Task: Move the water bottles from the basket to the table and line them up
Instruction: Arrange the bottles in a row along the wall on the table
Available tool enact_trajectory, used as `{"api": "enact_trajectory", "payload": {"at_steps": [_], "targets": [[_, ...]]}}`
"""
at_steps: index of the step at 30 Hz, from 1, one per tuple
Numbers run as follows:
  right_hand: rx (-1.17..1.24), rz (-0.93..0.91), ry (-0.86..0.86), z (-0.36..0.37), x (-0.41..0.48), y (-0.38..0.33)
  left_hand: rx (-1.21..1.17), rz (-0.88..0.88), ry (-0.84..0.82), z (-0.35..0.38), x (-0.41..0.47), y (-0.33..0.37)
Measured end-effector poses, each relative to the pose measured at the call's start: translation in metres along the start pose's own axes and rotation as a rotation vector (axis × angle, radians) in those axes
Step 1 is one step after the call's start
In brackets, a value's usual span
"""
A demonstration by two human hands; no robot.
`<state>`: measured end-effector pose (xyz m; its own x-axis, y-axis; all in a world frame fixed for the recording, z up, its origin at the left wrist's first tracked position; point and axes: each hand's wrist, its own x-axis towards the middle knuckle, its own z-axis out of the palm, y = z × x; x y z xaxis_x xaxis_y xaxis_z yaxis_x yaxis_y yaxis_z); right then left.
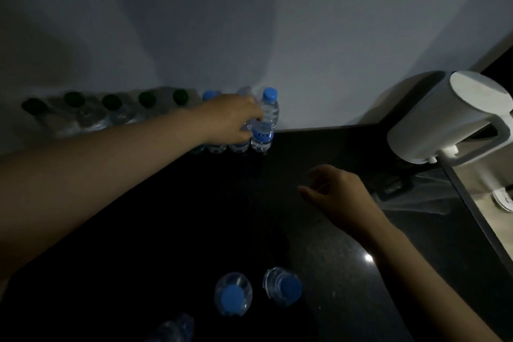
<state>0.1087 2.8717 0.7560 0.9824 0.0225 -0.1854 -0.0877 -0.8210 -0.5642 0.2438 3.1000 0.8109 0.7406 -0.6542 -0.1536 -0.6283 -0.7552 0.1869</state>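
A row of water bottles stands along the wall on the dark table: several green-capped bottles at the left, then blue-capped ones. My left hand reaches across and grips the second bottle from the right end; its cap is hidden by my fingers. The end bottle stands upright just right of it, touching my fingertips. My right hand hovers above the table with loosely curled fingers and holds nothing. Two upright blue-capped bottles stand near me, and a third shows at the bottom edge.
A white electric kettle stands on its base at the right back corner. The table's right edge drops to a pale floor. The scene is dim, and the wall runs right behind the bottle row.
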Motion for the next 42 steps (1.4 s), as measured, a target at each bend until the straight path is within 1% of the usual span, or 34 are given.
{"api": "enact_trajectory", "payload": {"at_steps": [5,10,15,18,23,26,28,33,36,39,42], "targets": [[-0.054,-0.115,-0.096,0.005,-0.025,-0.032,-0.029,-0.029,-0.064,0.023,-0.074,-0.003],[-0.077,-0.221,-0.154,0.018,-0.053,-0.06,-0.102,-0.082,-0.176,0.04,-0.135,-0.007],[-0.111,-0.239,-0.211,0.033,-0.075,-0.07,-0.212,-0.081,-0.108,0.059,-0.18,0.01],[-0.158,-0.198,-0.214,0.033,-0.086,-0.066,-0.267,-0.039,-0.088,0.068,-0.191,0.027],[-0.2,-0.123,-0.21,0.029,-0.101,-0.056,-0.289,0.043,-0.104,0.08,-0.185,0.052],[-0.191,-0.146,-0.217,0.029,-0.108,-0.055,-0.293,0.07,-0.125,0.083,-0.183,0.062],[-0.16,-0.189,-0.257,0.034,-0.113,-0.058,-0.287,0.076,-0.136,0.082,-0.188,0.064],[-0.079,-0.313,-0.361,0.051,-0.113,-0.071,-0.256,0.016,-0.2,0.08,-0.216,0.058],[-0.072,-0.339,-0.414,0.06,-0.109,-0.077,-0.269,-0.02,-0.222,0.083,-0.237,0.056],[-0.081,-0.364,-0.431,0.068,-0.107,-0.08,-0.271,-0.063,-0.246,0.09,-0.262,0.056],[-0.124,-0.392,-0.438,0.075,-0.105,-0.079,-0.302,-0.132,-0.219,0.097,-0.281,0.059]]}}
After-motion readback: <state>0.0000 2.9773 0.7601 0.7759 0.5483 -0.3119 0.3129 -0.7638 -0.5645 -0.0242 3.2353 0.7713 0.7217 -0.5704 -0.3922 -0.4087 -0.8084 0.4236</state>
